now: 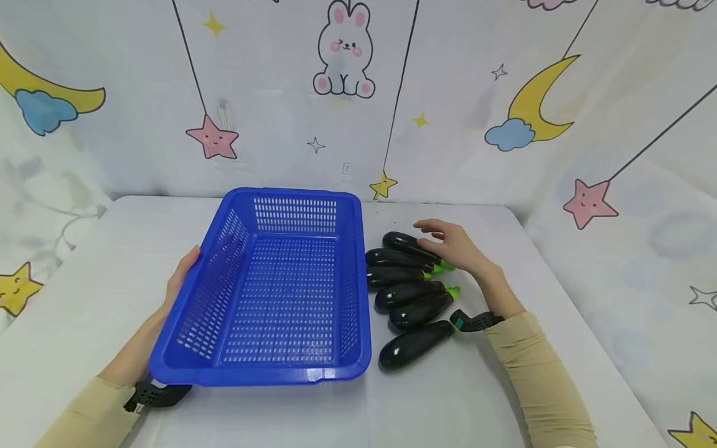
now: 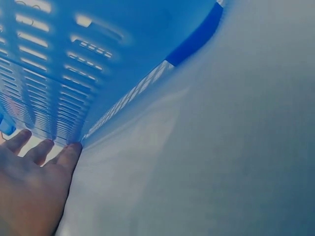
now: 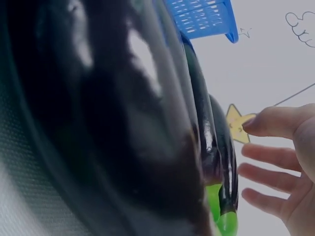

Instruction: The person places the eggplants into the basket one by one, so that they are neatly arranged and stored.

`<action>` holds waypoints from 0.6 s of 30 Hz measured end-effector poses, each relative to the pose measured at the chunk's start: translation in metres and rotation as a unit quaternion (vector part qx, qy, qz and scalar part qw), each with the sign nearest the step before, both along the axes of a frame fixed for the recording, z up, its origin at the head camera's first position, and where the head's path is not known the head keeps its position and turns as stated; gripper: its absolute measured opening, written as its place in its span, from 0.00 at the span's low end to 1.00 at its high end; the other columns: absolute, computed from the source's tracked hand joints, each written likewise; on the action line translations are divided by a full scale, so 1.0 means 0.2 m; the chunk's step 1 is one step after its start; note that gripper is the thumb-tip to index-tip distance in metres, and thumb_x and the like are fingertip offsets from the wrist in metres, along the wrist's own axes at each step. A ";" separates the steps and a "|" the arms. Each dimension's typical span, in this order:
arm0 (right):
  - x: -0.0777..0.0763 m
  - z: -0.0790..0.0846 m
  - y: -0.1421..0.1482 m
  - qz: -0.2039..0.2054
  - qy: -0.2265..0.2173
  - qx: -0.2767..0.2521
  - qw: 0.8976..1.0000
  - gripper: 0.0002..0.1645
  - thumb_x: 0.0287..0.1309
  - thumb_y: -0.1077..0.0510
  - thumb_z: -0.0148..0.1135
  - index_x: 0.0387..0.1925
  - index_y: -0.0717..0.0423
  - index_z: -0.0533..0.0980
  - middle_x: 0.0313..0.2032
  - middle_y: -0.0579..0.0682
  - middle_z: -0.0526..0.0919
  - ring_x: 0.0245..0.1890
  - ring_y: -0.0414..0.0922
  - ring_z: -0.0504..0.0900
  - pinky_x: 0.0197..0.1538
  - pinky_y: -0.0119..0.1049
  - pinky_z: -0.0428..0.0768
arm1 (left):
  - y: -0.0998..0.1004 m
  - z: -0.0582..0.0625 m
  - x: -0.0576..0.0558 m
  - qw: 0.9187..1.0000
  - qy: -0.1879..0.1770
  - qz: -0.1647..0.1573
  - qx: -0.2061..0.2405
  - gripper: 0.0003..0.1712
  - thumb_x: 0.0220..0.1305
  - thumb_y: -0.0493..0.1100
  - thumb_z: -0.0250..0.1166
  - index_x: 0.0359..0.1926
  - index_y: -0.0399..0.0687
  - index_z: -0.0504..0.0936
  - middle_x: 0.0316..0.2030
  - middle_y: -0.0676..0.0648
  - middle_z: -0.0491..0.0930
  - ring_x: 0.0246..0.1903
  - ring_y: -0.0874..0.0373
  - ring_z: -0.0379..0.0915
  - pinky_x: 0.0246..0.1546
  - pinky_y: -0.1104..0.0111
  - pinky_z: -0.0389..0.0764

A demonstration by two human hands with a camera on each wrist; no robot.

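A blue perforated plastic basket [image 1: 280, 374] stands on the left half of the table, and nothing lies in it. Against its left outer side rests my left hand [image 1: 182, 277]; in the left wrist view the fingers [image 2: 44, 150] reach up to the slotted wall, and the thumb does not show. Several dark, glossy eggplants [image 1: 417, 345] with green stems lie in a row right of the basket. Above the farthest eggplant [image 1: 404, 241] hovers my right hand [image 1: 454, 244], its fingers spread with nothing between them. In the right wrist view eggplants [image 3: 113, 118] fill the left side.
The white-covered table [image 1: 426, 410] ends at a printed cloth backdrop [image 1: 269, 124] behind and at both sides. Some eggplant ends are hidden by the basket's right rim. A black band [image 1: 476, 322] sits on my right wrist, close to the near eggplants.
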State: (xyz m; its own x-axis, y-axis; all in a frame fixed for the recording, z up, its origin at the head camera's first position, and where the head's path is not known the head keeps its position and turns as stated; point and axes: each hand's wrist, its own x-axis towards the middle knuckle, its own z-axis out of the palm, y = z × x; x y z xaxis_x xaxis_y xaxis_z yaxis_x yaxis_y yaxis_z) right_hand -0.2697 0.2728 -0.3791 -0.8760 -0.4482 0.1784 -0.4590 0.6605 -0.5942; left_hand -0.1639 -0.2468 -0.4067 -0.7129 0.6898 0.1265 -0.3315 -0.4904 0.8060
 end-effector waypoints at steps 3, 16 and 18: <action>0.00 -0.01 0.00 0.003 -0.004 0.000 1.000 0.24 0.68 0.60 0.60 0.63 0.64 0.73 0.62 0.61 0.77 0.63 0.59 0.75 0.66 0.56 0.72 | 0.00 0.00 -0.01 0.999 -0.007 -0.032 0.044 0.39 0.73 0.62 0.17 0.72 0.59 0.61 0.53 0.49 0.74 0.51 0.59 0.74 0.53 0.67 0.78; -0.03 -0.04 -0.01 0.008 -0.032 0.009 0.999 0.23 0.68 0.60 0.60 0.62 0.63 0.74 0.61 0.61 0.78 0.62 0.58 0.76 0.65 0.54 0.73 | -0.01 -0.02 -0.01 0.999 0.003 -0.022 0.025 0.38 0.74 0.62 0.19 0.70 0.58 0.63 0.52 0.50 0.76 0.49 0.60 0.76 0.51 0.68 0.79; -0.03 -0.04 -0.01 0.011 -0.037 0.009 0.999 0.24 0.68 0.60 0.61 0.62 0.64 0.74 0.61 0.61 0.78 0.62 0.59 0.76 0.65 0.54 0.73 | -0.02 -0.02 -0.02 1.000 0.014 -0.008 -0.006 0.36 0.73 0.63 0.19 0.71 0.60 0.60 0.53 0.51 0.74 0.50 0.61 0.74 0.51 0.68 0.79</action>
